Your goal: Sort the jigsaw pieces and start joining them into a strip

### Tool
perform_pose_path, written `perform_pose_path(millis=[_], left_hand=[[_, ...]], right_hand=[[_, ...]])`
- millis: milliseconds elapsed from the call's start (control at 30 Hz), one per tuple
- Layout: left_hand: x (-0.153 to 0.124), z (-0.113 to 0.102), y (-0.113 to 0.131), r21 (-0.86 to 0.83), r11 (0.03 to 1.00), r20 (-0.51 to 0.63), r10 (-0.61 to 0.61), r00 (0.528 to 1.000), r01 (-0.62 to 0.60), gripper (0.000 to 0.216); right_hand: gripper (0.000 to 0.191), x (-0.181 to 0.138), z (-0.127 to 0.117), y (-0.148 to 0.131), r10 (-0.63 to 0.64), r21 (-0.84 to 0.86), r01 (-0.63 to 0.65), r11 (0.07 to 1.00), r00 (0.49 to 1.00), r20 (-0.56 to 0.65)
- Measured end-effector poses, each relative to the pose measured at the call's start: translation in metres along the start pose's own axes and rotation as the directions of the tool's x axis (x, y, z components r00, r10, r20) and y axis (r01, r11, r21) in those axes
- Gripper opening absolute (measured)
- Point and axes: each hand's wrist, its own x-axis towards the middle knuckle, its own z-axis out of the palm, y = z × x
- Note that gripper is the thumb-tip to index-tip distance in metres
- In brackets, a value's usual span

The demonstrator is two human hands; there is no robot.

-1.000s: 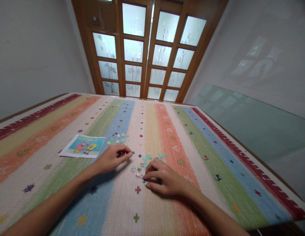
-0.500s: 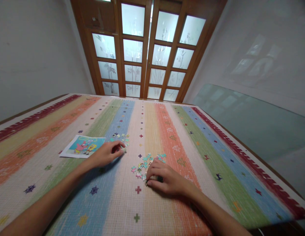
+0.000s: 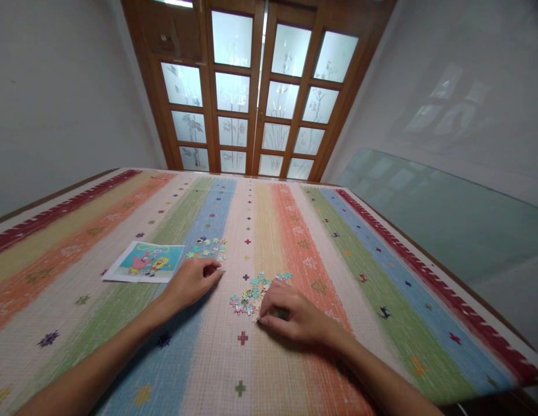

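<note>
My left hand [image 3: 195, 281] is closed in a pinch just right of the picture card, with a small jigsaw piece [image 3: 224, 270] at its fingertips, mostly hidden. My right hand [image 3: 292, 309] rests at the right side of a loose pile of jigsaw pieces [image 3: 255, 293], teal, pink and yellow. Its fingers are curled, and thumb and forefinger press on a jigsaw piece [image 3: 257, 320] at the pile's near edge. Part of the pile lies hidden under this hand. Beyond my left hand, a second group of jigsaw pieces [image 3: 208, 248] lies spread on the blue stripe.
A printed card [image 3: 145, 263] with cartoon figures lies flat left of my left hand. The striped cloth [image 3: 225, 358] covers the wide table. Wooden doors with glass panes [image 3: 234, 92] stand at the far end, and a glass panel [image 3: 446, 196] leans along the right wall.
My left hand has shifted slightly down, its thumb and finger drawing closer together. My right hand stays at the pile, its fingers slightly more curled. The view has tilted a little.
</note>
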Motion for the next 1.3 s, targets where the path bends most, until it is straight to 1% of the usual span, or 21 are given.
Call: perform_pose_path(millis=[67, 167, 267, 367, 433, 533, 600, 633, 700, 867, 1000, 1100, 1167, 1267, 1300], left_hand=[[-0.003, 0.003, 0.003, 0.026, 1.0, 0.009, -0.014, 1.0, 0.014, 0.03], [-0.004, 0.005, 0.007, 0.071, 0.997, 0.025, 0.007, 1.0, -0.008, 0.031], [-0.001, -0.002, 0.007, 0.073, 0.997, 0.046, 0.038, 0.998, -0.041, 0.033], [0.005, -0.025, -0.002, 0.046, 0.999, 0.116, 0.022, 0.993, -0.027, 0.032], [0.008, -0.046, -0.012, 0.025, 0.999, 0.2, -0.036, 0.979, 0.032, 0.034], [0.008, -0.072, -0.028, -0.008, 0.996, 0.361, -0.079, 0.929, 0.088, 0.038], [0.006, -0.08, -0.036, -0.005, 0.995, 0.442, -0.091, 0.893, 0.104, 0.037], [0.005, -0.081, -0.039, 0.011, 0.994, 0.458, -0.098, 0.883, 0.105, 0.036], [0.004, -0.079, -0.044, 0.063, 0.994, 0.447, -0.112, 0.888, 0.093, 0.034], [0.006, -0.071, -0.052, 0.147, 0.987, 0.339, -0.112, 0.934, 0.065, 0.027], [0.008, -0.074, -0.053, 0.171, 0.984, 0.277, -0.093, 0.956, 0.046, 0.032], [0.008, -0.072, -0.038, 0.098, 0.995, 0.247, -0.013, 0.969, -0.011, 0.039], [0.005, -0.064, -0.021, -0.018, 0.997, 0.268, 0.079, 0.96, -0.077, 0.043], [-0.005, -0.04, 0.011, -0.193, 0.971, 0.314, 0.198, 0.928, -0.142, 0.036], [-0.009, -0.029, 0.021, -0.249, 0.956, 0.308, 0.23, 0.923, -0.155, 0.033]], right_hand=[[0.011, 0.0, 0.0, -0.001, 0.007, -0.004, -0.007, 1.0, 1.0, -0.004], [0.011, 0.001, -0.001, -0.002, 0.007, -0.009, -0.007, 1.0, 1.0, -0.007], [0.011, 0.001, -0.001, -0.002, 0.004, -0.001, -0.004, 1.0, 1.0, -0.015], [0.01, 0.0, -0.001, -0.001, 0.019, 0.007, -0.019, 1.0, 0.999, -0.026], [0.009, -0.001, -0.001, 0.001, 0.029, 0.006, -0.028, 1.0, 0.999, -0.035], [0.009, -0.001, 0.0, 0.002, 0.031, 0.012, -0.03, 0.999, 0.998, -0.046], [0.009, 0.0, 0.0, 0.002, 0.033, 0.017, -0.033, 0.999, 0.998, -0.047], [0.009, 0.0, 0.0, 0.001, 0.036, 0.018, -0.035, 0.999, 0.998, -0.047], [0.01, 0.0, 0.0, 0.001, 0.043, 0.013, -0.043, 0.999, 0.998, -0.042], [0.009, 0.0, -0.001, 0.0, 0.071, -0.005, -0.071, 0.997, 0.997, -0.036], [0.008, -0.001, -0.001, 0.001, 0.102, -0.009, -0.103, 0.995, 0.994, -0.037], [0.007, -0.001, -0.001, 0.002, 0.136, 0.019, -0.135, 0.991, 0.988, -0.075], [0.007, 0.0, -0.001, 0.002, 0.151, 0.047, -0.147, 0.988, 0.983, -0.107], [0.007, 0.0, -0.002, 0.003, 0.176, 0.085, -0.165, 0.983, 0.975, -0.133], [0.007, 0.0, -0.002, 0.003, 0.184, 0.093, -0.172, 0.981, 0.974, -0.135]])
